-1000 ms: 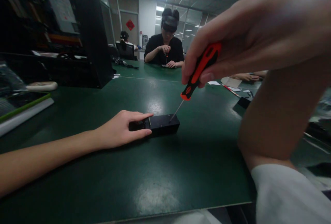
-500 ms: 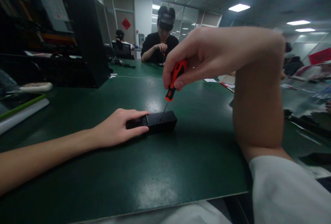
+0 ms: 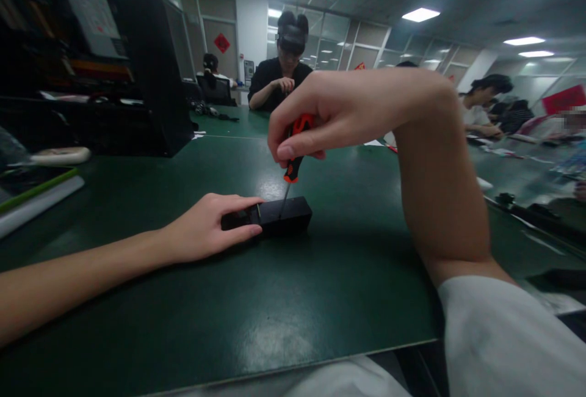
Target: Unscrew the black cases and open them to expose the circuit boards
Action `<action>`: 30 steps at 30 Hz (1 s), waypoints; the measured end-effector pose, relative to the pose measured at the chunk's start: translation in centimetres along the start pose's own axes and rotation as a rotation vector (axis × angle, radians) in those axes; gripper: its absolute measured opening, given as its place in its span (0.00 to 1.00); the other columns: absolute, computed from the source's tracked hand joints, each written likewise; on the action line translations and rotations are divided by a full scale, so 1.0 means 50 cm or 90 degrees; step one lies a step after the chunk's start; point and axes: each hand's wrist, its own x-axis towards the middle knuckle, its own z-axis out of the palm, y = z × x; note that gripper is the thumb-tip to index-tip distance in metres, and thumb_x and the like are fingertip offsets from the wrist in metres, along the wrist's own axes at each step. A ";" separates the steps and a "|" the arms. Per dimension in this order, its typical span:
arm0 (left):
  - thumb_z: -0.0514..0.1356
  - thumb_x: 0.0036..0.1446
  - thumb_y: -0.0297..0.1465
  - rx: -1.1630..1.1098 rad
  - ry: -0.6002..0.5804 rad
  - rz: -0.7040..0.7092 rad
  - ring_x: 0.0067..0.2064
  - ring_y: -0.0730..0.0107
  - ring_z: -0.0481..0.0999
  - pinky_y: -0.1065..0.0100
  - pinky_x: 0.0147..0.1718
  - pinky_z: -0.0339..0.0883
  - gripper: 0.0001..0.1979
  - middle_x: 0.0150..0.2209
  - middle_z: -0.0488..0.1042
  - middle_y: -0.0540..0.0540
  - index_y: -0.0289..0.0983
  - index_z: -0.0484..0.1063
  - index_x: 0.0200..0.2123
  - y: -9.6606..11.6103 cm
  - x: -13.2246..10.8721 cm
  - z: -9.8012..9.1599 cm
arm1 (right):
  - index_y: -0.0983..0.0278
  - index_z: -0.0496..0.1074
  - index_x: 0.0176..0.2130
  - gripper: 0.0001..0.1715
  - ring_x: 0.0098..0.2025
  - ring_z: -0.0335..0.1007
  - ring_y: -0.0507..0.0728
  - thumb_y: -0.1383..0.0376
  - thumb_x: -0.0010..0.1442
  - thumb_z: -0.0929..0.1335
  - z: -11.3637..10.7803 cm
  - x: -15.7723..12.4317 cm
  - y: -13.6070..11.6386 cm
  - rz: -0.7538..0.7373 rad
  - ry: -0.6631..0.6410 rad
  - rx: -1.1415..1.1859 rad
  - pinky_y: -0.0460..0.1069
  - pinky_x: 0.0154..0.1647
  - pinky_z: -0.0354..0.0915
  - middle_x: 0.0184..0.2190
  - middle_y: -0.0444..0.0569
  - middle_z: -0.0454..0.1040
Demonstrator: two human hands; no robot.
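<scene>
A long black box-shaped device point(image 3: 289, 216) lies on the green tabletop point(image 3: 220, 317). My left hand point(image 3: 214, 226) is closed around its left end, thumb on the near side and fingers on the far side. Above it my right hand point(image 3: 311, 122) grips the orange-and-black handle of a screwdriver point(image 3: 292, 171). The thin shaft slants down and its tip meets the top face of the device, left of the middle. Whether a screw sits under the tip is too small to tell.
A big black open-sided case point(image 3: 155, 67) stands at the back left. In front of it lies a green-edged white object point(image 3: 41, 198). Across the table sits a person in black point(image 3: 265, 82). Dark parts point(image 3: 540, 214) lie on the right.
My right hand has shifted left and turned, its fingers now wrapped further round the handle. The screwdriver stands more upright. My left hand and the device have hardly moved.
</scene>
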 end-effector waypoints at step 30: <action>0.59 0.64 0.45 0.029 -0.002 0.004 0.49 0.57 0.79 0.63 0.47 0.70 0.27 0.52 0.79 0.44 0.40 0.70 0.62 0.002 0.000 -0.001 | 0.63 0.77 0.37 0.19 0.33 0.68 0.50 0.55 0.67 0.62 0.053 0.002 -0.109 0.228 0.071 -0.262 0.46 0.31 0.62 0.31 0.47 0.75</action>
